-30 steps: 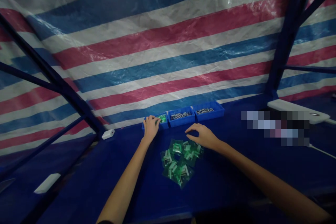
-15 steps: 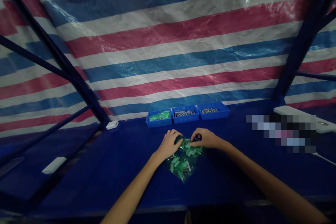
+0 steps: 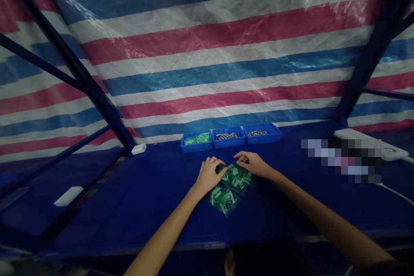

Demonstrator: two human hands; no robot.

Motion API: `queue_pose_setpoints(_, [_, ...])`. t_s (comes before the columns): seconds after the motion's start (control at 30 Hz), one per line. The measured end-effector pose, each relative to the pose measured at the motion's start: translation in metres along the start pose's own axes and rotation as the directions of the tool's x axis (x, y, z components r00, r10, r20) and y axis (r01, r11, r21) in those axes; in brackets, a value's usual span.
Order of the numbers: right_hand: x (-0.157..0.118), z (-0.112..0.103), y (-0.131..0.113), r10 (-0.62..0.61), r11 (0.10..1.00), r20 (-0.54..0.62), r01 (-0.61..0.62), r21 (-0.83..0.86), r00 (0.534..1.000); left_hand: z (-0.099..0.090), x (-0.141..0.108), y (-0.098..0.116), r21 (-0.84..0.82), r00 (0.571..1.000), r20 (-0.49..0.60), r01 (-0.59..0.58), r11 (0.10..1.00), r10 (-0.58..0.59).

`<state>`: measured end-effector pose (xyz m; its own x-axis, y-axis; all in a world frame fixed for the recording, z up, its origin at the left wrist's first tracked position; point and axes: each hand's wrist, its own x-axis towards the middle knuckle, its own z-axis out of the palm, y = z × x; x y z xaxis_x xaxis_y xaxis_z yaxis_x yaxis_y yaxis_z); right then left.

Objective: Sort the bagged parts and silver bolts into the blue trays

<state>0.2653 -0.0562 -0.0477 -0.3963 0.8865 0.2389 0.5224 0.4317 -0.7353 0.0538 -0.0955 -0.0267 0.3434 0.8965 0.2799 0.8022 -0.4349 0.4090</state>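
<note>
Two clear plastic bags of small green and pale parts lie overlapping on the blue table. At the left edge of the upper bag (image 3: 239,177), my left hand (image 3: 208,177) is closed, its thumb over the plastic and its fingers bent. The lower bag (image 3: 224,200) rests flat just below that hand. My right hand (image 3: 255,166) is at the upper bag's far right edge, its fingers curled and the thumb beneath the index finger. Whether anything small is between those fingertips is too dim to see.
Behind my hands stand three blue bins in a row: one with green packets (image 3: 196,139), one with metal pieces (image 3: 227,137), one with small metal parts (image 3: 258,133). A white box (image 3: 139,149) sits at the left. A white power strip (image 3: 368,141) lies at the right.
My right hand has shifted slightly up and away from the upper bag's middle, with its fingers a little more extended. My left hand stays at the bag's left side.
</note>
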Motion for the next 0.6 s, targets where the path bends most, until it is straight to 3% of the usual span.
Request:
queue_pose_setpoints(0.27, [-0.004,-0.0042,-0.009,0.018,0.998,0.1,-0.012,-0.06,0.995,0.0039,0.0015,-0.0061,0.001,1.0,-0.012,0.014,1.0,-0.014])
queue_pose_setpoints(0.47, [-0.003,-0.0018,-0.0096,-0.039,0.996,-0.023,0.04,0.079,0.999,0.0057,0.0035,-0.0064,-0.031,0.999,-0.049,0.001,1.0,-0.002])
queue_pose_setpoints(0.6, [-0.0022,-0.003,-0.0101,-0.005,0.976,-0.128,0.033,0.217,0.992,0.0027,0.0035,-0.0027,-0.014,0.999,-0.049,0.023,1.0,-0.023])
